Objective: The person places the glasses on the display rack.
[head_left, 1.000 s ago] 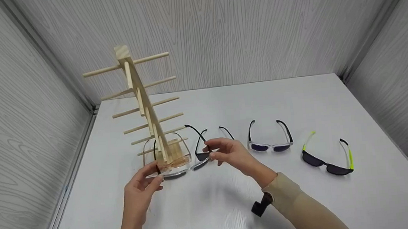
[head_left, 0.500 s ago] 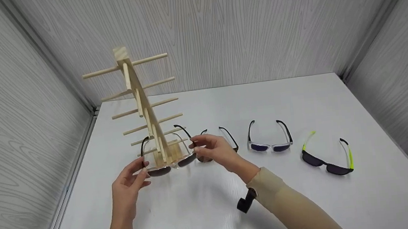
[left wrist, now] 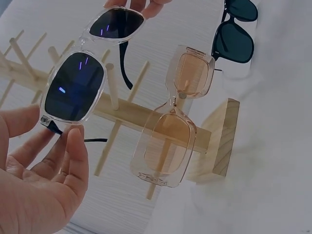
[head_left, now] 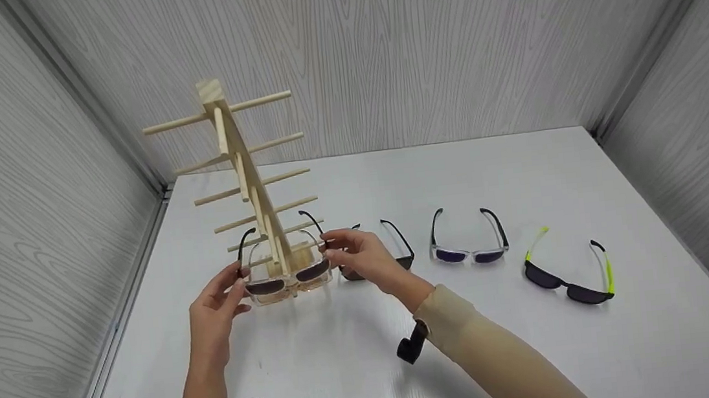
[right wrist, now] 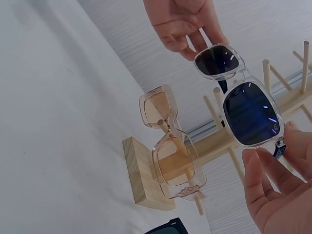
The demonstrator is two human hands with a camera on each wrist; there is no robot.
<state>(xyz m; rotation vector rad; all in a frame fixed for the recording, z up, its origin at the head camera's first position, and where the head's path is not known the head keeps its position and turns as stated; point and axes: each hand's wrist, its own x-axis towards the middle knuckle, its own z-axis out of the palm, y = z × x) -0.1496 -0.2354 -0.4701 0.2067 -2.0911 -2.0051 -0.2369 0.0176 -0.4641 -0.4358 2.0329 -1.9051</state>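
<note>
A pair of clear-framed sunglasses (head_left: 313,271) with dark lenses and black temple tips is held level by both hands. My left hand (head_left: 213,313) pinches its left temple near the hinge; my right hand (head_left: 370,257) pinches the right temple. The temples point away, to either side of the wooden glasses stand (head_left: 251,170), in front of its lower pegs. Below them, a clear peach-tinted pair of glasses (left wrist: 168,141) hangs on the stand's lowest peg. In the right wrist view, the dark lenses (right wrist: 251,114) stand apart from the peach pair.
Black sunglasses (head_left: 405,262) lie just behind my right hand. Farther right on the white table (head_left: 521,176) are another clear-framed pair of sunglasses (head_left: 477,257) and a black pair with neon yellow temples (head_left: 564,286). Grey wood-grain panels (head_left: 379,53) surround the table.
Both hands have carried the clear-framed sunglasses left and slightly away, bringing them in front of the stand. The temples now lie on either side of it. The other glasses have stayed put.
</note>
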